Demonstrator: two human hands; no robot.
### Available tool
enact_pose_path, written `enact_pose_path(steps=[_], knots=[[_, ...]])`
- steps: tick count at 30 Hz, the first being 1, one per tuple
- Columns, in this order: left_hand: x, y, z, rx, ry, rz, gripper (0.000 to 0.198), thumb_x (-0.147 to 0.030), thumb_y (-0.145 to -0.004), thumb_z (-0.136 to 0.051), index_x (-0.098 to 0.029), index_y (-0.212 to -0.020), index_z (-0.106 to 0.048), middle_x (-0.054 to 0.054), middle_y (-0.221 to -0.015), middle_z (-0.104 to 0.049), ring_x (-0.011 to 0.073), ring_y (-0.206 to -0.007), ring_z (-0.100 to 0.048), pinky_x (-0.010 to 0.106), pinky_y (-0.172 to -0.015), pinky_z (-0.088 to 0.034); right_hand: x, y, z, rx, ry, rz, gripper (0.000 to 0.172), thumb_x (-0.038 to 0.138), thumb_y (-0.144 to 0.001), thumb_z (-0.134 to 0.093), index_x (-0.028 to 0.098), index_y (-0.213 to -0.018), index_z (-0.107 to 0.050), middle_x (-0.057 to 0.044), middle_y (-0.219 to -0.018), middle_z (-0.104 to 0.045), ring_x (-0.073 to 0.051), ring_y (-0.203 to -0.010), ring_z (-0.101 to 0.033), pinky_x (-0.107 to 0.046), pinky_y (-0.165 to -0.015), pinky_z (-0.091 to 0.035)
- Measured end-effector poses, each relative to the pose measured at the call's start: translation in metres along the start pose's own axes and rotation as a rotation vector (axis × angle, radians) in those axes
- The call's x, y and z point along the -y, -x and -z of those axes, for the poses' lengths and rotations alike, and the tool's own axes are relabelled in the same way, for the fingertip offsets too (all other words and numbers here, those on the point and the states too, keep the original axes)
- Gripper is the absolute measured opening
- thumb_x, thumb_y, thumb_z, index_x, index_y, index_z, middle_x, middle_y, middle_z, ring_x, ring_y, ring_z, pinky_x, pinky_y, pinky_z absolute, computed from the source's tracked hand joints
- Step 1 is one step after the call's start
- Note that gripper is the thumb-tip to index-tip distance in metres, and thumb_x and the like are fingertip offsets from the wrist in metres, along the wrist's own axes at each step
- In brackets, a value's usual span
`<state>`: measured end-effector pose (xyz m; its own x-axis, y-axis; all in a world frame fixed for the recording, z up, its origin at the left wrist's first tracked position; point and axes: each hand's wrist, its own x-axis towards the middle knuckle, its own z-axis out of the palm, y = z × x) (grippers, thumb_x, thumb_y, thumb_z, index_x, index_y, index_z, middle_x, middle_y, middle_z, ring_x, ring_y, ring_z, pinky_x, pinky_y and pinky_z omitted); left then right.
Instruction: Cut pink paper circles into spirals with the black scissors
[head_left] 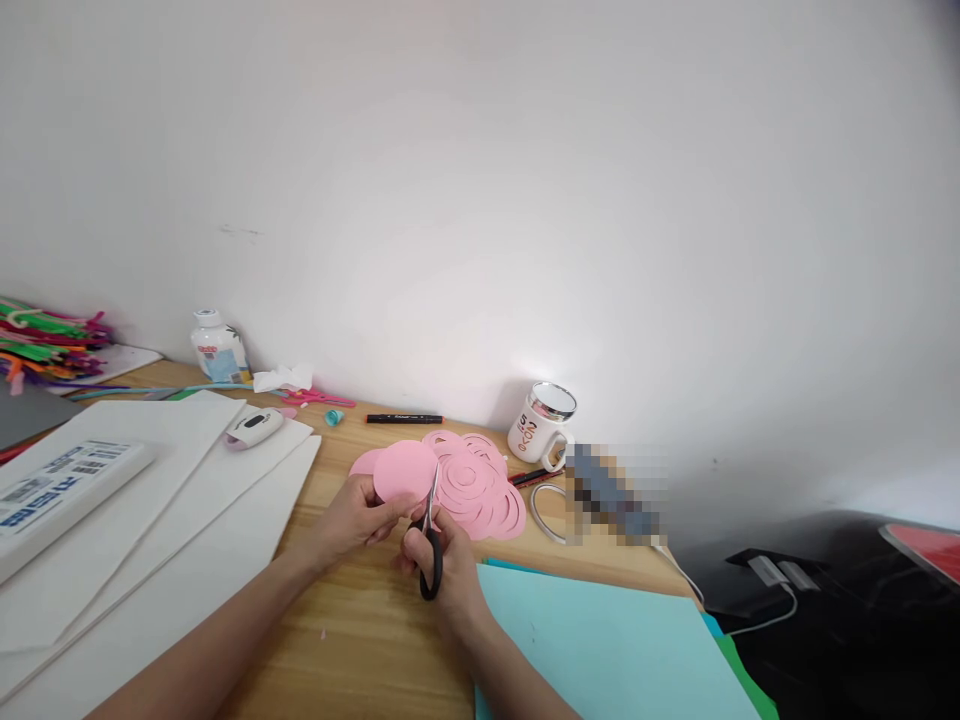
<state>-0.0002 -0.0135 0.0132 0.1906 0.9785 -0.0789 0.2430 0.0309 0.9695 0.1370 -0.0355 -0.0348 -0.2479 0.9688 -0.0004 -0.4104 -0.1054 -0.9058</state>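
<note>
My left hand (369, 515) pinches a round pink paper disc (403, 468) by its lower edge, above the wooden table. In my right hand (442, 550) is a pair of scissors (430, 560) with black handles. Their blades point up and lie along the disc's right edge; I cannot tell whether they touch the paper. Behind the hands, slightly to the right, lies a heap of pink paper spirals (476, 480). Another pink paper piece shows partly behind the disc at its left.
Light blue sheets (592, 640) lie at right, white sheets (285, 500) with a long white box (67, 500) at left. At the back stand a white mug (536, 425) and a white bottle (217, 348). A black marker (403, 419) lies near the wall.
</note>
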Motion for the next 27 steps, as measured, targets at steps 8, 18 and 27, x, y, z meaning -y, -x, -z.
enact_pose_path(steps=[8, 18, 27], knots=[[0.0027, -0.0016, 0.0005, -0.037, 0.008, -0.015, 0.047, -0.053, -0.069, -0.06, -0.018, -0.042, -0.043, -0.006, -0.036, -0.036, 0.0059, -0.036, -0.028, 0.021, -0.039, -0.021, -0.0027, -0.0005, -0.0028, -0.018, -0.044, -0.007, 0.035, 0.042, -0.065, -0.074, 0.02, -0.079, -0.051, 0.012, -0.046, -0.046, -0.006, -0.036, -0.04, -0.024, -0.047, -0.042], [0.0037, -0.0037, -0.0009, -0.08, 0.151, -0.059, 0.047, -0.052, -0.069, -0.064, -0.019, -0.046, -0.04, -0.009, -0.035, -0.036, 0.0045, -0.035, -0.026, 0.019, -0.038, -0.02, 0.0037, -0.0002, -0.0072, -0.034, -0.057, -0.07, 0.03, 0.036, -0.065, -0.073, 0.02, -0.073, -0.048, 0.013, -0.042, -0.043, -0.005, -0.032, -0.035, -0.023, -0.043, -0.042], [-0.0002, -0.0011, -0.0058, 0.012, 0.133, -0.066, 0.055, -0.058, -0.076, -0.054, -0.019, -0.04, -0.038, -0.006, -0.036, -0.035, 0.0062, -0.037, -0.029, 0.022, -0.04, -0.026, -0.0001, 0.0044, -0.0078, 0.079, 0.008, 0.006, 0.027, 0.04, -0.07, -0.07, 0.019, -0.078, -0.054, 0.011, -0.044, -0.044, -0.006, -0.035, -0.037, -0.024, -0.046, -0.043]])
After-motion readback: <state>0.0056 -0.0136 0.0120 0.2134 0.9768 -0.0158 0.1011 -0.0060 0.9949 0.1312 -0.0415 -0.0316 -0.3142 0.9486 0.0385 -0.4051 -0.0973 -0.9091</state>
